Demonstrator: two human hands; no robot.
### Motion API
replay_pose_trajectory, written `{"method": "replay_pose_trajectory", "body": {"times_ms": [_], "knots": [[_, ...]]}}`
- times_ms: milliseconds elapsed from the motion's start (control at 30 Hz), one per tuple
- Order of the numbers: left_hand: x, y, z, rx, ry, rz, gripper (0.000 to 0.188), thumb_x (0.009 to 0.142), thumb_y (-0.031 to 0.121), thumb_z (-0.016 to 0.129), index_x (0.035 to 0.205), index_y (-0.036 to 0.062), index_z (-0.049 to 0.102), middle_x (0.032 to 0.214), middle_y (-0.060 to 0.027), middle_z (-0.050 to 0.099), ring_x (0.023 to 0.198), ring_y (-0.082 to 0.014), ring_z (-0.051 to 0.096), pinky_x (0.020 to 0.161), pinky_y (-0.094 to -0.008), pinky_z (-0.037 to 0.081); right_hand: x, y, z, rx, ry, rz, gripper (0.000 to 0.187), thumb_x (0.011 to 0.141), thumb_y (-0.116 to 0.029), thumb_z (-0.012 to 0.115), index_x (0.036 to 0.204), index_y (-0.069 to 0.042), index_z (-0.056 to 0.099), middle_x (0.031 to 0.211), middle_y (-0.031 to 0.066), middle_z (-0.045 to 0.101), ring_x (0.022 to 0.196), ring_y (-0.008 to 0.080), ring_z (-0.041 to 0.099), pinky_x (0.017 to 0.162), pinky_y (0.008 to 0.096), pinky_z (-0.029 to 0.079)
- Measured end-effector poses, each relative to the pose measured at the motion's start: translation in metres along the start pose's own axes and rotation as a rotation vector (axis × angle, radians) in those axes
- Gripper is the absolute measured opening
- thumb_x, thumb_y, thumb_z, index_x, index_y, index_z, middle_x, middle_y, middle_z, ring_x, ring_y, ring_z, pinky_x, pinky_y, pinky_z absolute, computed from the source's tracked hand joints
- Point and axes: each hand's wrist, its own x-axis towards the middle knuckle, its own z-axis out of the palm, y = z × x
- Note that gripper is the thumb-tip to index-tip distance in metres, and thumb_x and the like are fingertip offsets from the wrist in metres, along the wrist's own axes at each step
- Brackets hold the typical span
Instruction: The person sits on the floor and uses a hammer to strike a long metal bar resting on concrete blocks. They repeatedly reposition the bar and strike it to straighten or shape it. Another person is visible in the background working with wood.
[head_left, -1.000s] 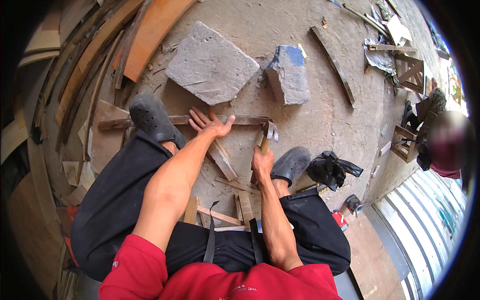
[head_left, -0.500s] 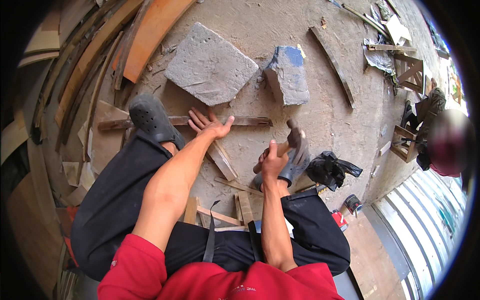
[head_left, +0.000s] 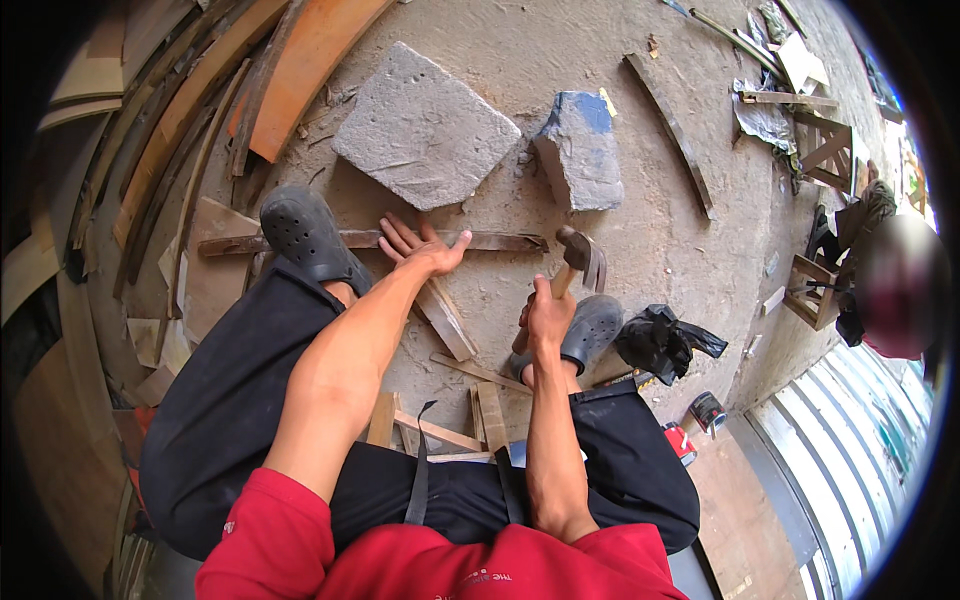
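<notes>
A long dark wood strip point(head_left: 490, 242) lies crosswise on the floor, a shorter wood piece point(head_left: 444, 320) running from beneath it toward me. Across the strip rests my left hand point(head_left: 425, 252), palm down with fingers spread. My left foot, in a grey clog point(head_left: 305, 235), is on the strip's left part. Fingers of my right hand point(head_left: 548, 318) wrap round the wooden handle of a claw hammer point(head_left: 584, 262). The hammer's metal head is raised past the strip's right end, beside my right clog point(head_left: 592, 335).
Ahead sit a large concrete block point(head_left: 425, 130) and a smaller blue-stained one point(head_left: 580, 155). Wood boards point(head_left: 300, 80) pile up on the left. A black plastic bag point(head_left: 665, 342) and an open can point(head_left: 706, 412) stand at right, with another person point(head_left: 865, 240) farther off.
The hammer in my right hand has swung, its head moving slightly left and up and now tilted, uncovering the right clog. My left hand stays on the strip.
</notes>
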Motion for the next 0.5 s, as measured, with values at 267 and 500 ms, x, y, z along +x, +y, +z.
{"method": "replay_pose_trajectory", "body": {"times_ms": [267,500], "knots": [[-0.001,-0.002,0.002,0.012,-0.018,-0.001,0.114,0.082,0.085,0.03,0.157,0.009,-0.008,0.15,-0.0334,-0.035,0.137,-0.0443,-0.04,0.109,-0.061,-0.021,0.03,-0.012,-0.005,-0.353,-0.19,0.035,0.029,0.089,-0.024,0.063,0.074,-0.002,0.051,0.052,0.0031,0.049,0.038,0.0161,0.05,0.037,0.0329,0.04],[-0.001,0.001,0.001,0.004,0.001,-0.005,0.113,0.082,0.084,0.031,0.157,0.0086,-0.007,0.15,-0.0333,-0.034,0.136,-0.0438,-0.042,0.108,-0.0605,-0.022,0.026,0.012,-0.013,-0.5,-0.241,0.059,0.031,0.09,-0.025,0.062,0.072,-0.003,0.05,0.051,0.0031,0.049,0.038,0.017,0.049,0.037,0.0344,0.041]]}}
